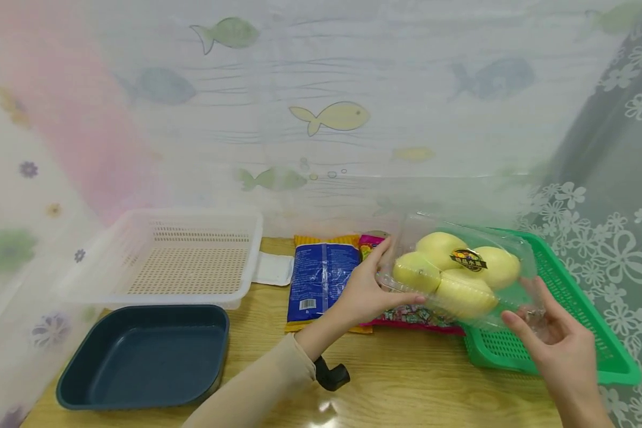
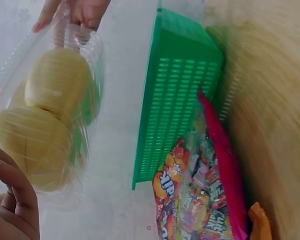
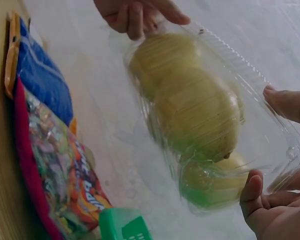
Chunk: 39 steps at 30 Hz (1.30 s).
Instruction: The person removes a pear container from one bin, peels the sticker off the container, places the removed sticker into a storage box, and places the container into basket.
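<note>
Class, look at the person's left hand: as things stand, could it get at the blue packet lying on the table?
Probably yes, but not freely: the left hand grips the clear box of apples, so it is occupied. The blue packet lies uncovered just beside that hand, with nothing in between.

A clear, glossy plastic clamshell [image 1: 462, 270] is showing smooth, matt yellow fruit [image 1: 438, 249]. The worktop [image 1: 406, 380] is looking like varnished wood. Perforated plastic is forming the green basket [image 1: 567, 309] and white basket [image 1: 187, 255]; the snack bags [image 1: 321, 273] are shining.
</note>
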### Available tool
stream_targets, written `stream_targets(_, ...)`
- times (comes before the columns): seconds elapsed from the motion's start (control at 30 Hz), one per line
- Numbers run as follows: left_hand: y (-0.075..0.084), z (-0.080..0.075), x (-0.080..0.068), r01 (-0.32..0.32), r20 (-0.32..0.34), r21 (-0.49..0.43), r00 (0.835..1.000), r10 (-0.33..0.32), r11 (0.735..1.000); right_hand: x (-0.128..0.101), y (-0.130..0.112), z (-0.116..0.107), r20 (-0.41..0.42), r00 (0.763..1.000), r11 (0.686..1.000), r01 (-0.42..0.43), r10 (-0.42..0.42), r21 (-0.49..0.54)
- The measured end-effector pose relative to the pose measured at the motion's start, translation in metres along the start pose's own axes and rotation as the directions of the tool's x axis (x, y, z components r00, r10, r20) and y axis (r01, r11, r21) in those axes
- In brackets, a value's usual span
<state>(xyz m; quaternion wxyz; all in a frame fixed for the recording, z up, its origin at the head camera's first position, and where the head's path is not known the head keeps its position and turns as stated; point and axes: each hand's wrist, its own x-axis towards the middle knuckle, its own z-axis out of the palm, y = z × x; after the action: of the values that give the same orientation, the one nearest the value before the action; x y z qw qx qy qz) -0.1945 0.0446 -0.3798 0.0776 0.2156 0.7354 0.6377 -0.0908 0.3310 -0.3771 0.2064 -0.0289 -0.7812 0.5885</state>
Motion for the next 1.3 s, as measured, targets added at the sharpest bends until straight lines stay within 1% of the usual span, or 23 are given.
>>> stream_targets(0.1, -0.004, -0.003, -0.009, 0.008, -0.022, -0.007, 1.000, -0.008, 1.000, -0.003, 0.002, 0.003, 0.028, 0.999, 0.998, 0.017, -0.019, 0.056)
stream_targets(0.17, -0.007, -0.005, -0.015, 0.008, -0.036, -0.023, 0.999, -0.009, 1.000, -0.005, 0.004, 0.006, 0.055, 0.998, 0.992, 0.033, -0.040, 0.120)
stream_targets(0.27, -0.011, -0.008, -0.024, -0.007, -0.056, -0.048, 0.998, 0.005, 0.999, -0.008, 0.005, 0.012, 0.093, 0.993, 0.984, 0.055, -0.071, 0.167)
stream_targets(0.37, -0.016, -0.012, -0.035, -0.029, -0.057, -0.100, 0.998, 0.024, 0.995, -0.012, 0.007, 0.018, 0.123, 0.988, 0.982, 0.069, -0.092, 0.177)
stream_targets(0.43, -0.018, -0.015, -0.043, -0.025, -0.054, -0.132, 0.998, 0.018, 0.991, -0.016, 0.008, 0.022, 0.133, 0.988, 0.984, 0.053, -0.076, 0.170)
stream_targets(0.53, -0.022, -0.021, -0.055, -0.001, -0.061, -0.134, 0.998, -0.007, 0.991, -0.021, 0.010, 0.029, 0.144, 0.989, 0.991, 0.020, -0.039, 0.133)
stream_targets(0.6, -0.024, -0.024, -0.064, 0.017, -0.068, -0.114, 0.997, -0.025, 0.993, -0.025, 0.011, 0.034, 0.157, 0.987, 0.994, -0.001, -0.017, 0.112)
stream_targets(0.67, -0.026, -0.028, -0.072, 0.024, -0.078, -0.095, 0.996, -0.032, 0.995, -0.028, 0.013, 0.038, 0.170, 0.985, 0.996, -0.003, -0.012, 0.088)
stream_targets(0.7, -0.027, -0.029, -0.075, 0.026, -0.080, -0.097, 0.996, -0.034, 0.995, -0.029, 0.013, 0.040, 0.177, 0.984, 0.996, -0.006, -0.011, 0.093)
stream_targets(0.9, -0.030, -0.037, -0.097, 0.042, -0.101, -0.117, 0.993, -0.054, 0.992, -0.040, 0.016, 0.054, 0.215, 0.974, 0.991, 0.051, -0.076, 0.122)
stream_targets(1.03, -0.033, -0.037, -0.112, 0.065, -0.127, -0.127, 0.989, -0.082, 0.990, -0.049, 0.019, 0.061, 0.222, 0.969, 0.989, 0.082, -0.108, 0.122)
stream_targets(1.17, -0.037, -0.036, -0.127, 0.080, -0.157, -0.149, 0.982, -0.104, 0.986, -0.059, 0.022, 0.069, 0.229, 0.965, 0.983, 0.089, -0.126, 0.163)
stream_targets(1.23, -0.039, -0.036, -0.134, 0.086, -0.171, -0.166, 0.979, -0.115, 0.982, -0.063, 0.023, 0.073, 0.230, 0.962, 0.972, 0.097, -0.146, 0.212)
stream_targets(1.3, -0.041, -0.036, -0.142, 0.089, -0.173, -0.201, 0.977, -0.125, 0.975, -0.068, 0.025, 0.077, 0.233, 0.959, 0.963, 0.102, -0.161, 0.248)
